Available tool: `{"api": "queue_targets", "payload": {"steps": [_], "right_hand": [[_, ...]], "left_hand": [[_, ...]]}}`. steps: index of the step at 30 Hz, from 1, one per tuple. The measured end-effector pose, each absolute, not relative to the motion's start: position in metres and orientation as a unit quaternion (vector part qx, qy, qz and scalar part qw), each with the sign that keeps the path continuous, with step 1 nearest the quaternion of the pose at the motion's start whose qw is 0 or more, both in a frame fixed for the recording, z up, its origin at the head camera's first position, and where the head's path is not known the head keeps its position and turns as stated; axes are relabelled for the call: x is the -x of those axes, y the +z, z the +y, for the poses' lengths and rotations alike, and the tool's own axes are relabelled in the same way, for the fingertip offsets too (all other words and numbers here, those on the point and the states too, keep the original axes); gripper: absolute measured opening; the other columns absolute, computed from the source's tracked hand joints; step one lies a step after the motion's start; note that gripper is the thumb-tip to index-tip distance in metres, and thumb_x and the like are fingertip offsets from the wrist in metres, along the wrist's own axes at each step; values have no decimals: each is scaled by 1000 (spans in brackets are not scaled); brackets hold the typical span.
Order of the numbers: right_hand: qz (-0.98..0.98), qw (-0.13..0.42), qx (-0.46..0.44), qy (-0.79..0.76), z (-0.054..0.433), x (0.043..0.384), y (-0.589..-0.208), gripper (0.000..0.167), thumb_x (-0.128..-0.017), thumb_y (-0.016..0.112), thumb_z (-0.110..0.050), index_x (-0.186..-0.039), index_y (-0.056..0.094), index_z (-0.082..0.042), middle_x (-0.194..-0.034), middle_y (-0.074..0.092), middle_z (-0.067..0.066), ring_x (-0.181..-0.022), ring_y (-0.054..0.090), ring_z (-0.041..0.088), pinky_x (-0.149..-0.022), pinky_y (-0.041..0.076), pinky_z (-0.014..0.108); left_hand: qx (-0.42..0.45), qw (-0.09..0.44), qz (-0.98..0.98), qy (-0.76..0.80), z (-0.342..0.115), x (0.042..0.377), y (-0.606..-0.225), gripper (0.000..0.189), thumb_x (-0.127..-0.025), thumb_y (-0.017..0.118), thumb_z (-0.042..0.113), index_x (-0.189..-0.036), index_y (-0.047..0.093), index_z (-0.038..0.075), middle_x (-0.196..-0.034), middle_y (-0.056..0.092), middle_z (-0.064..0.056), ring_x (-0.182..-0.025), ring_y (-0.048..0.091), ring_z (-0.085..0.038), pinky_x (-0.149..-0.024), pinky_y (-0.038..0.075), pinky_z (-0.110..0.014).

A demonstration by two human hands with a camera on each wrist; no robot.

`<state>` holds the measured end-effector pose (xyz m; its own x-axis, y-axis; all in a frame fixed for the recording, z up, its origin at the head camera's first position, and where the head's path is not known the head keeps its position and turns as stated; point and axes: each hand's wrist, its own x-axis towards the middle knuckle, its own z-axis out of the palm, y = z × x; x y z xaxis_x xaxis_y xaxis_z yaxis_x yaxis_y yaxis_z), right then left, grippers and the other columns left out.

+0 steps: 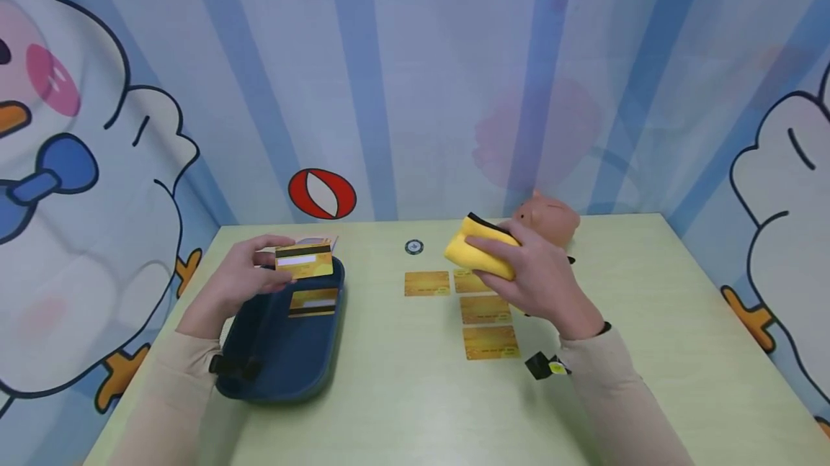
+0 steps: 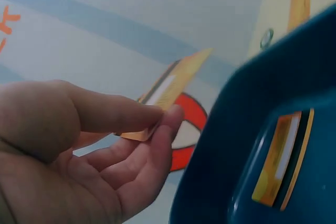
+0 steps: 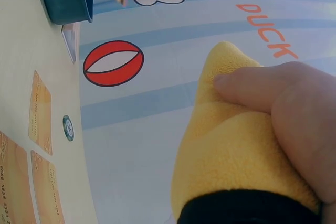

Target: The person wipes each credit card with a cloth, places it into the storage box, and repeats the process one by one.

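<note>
My left hand (image 1: 236,279) pinches a gold bank card (image 1: 303,261) between thumb and fingers, its dark stripe side showing, above the far part of a dark blue tray (image 1: 279,388). Inside that tray lies another gold card (image 1: 313,303), stripe side up. My right hand (image 1: 534,271) grips a folded yellow cloth (image 1: 476,246) with a black edge, held over the table. Below and beside it lie several gold cards, including one at the left (image 1: 426,284) and one nearest me (image 1: 491,343). In the right wrist view, the thumb presses into the cloth (image 3: 236,156).
A round chip (image 1: 414,247) lies near the table's back edge. The pink pig figure (image 1: 550,220) stands behind my right hand. Partly hidden behind the held card is a flat pale item (image 3: 69,43) beside the tray. A printed curtain (image 1: 428,91) hangs behind the table.
</note>
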<state>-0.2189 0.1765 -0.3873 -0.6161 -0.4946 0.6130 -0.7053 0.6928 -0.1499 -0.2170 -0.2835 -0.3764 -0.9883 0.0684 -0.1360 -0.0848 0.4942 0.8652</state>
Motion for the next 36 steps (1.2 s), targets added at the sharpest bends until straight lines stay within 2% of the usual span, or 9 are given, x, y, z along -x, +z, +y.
{"api": "queue_targets", "payload": {"steps": [5,8,11,17,21,28,36], "right_hand": [[-880,270,-340,193,177,218,-388,47,-88,86,-31,-132,74,-26,-115,64,14,-85,60,24,-58,52,37],[-881,267,-340,192,177,218,-389,47,-87,86,-31,-132,74,-27,-114,64,14,-84,59,24,-58,51,36],[-881,266,-341,191,177,218,-389,47,-87,86,-31,-133,74,-27,-113,63,13,-84,58,23,-58,51,36],[-881,264,-341,192,177,218,-387,47,-87,86,-32,-133,74,-26,-112,63,13,-83,58,24,-59,51,37],[-880,264,-342,196,177,218,-386,47,-87,86,-31,-133,74,-26,-110,63,13,-81,57,23,-58,51,36],[-881,263,-342,196,177,218,-385,47,-87,86,-31,-132,74,-26,-111,63,12,-82,58,23,-58,51,36],[-882,261,-341,194,177,217,-385,47,-87,86,-32,-132,74,-26,-109,62,12,-81,56,22,-58,50,35]], "left_hand": [[32,121,872,473,-294,219,-384,60,-97,70,-1,-152,46,-3,-113,63,-26,-95,73,-28,-83,65,-39],[37,144,877,457,-295,220,-389,58,-96,68,-4,-150,47,-5,-101,59,-19,-93,75,-31,-82,65,-42],[38,159,879,448,-295,222,-395,58,-94,65,-7,-149,46,-7,-98,54,-17,-89,75,-28,-80,65,-42],[57,180,877,443,-290,228,-408,62,-91,64,-11,-150,42,-10,-116,55,-29,-84,73,-23,-76,66,-39],[58,194,876,439,-285,232,-412,65,-93,65,-10,-151,37,-11,-128,52,-36,-88,73,-25,-76,66,-39],[68,200,887,410,-280,233,-410,65,-98,66,1,-153,34,-12,-127,58,-34,-95,72,-28,-79,65,-42],[81,198,906,365,-279,232,-409,62,-101,64,9,-152,36,-12,-136,54,-37,-91,73,-29,-80,65,-44]]}}
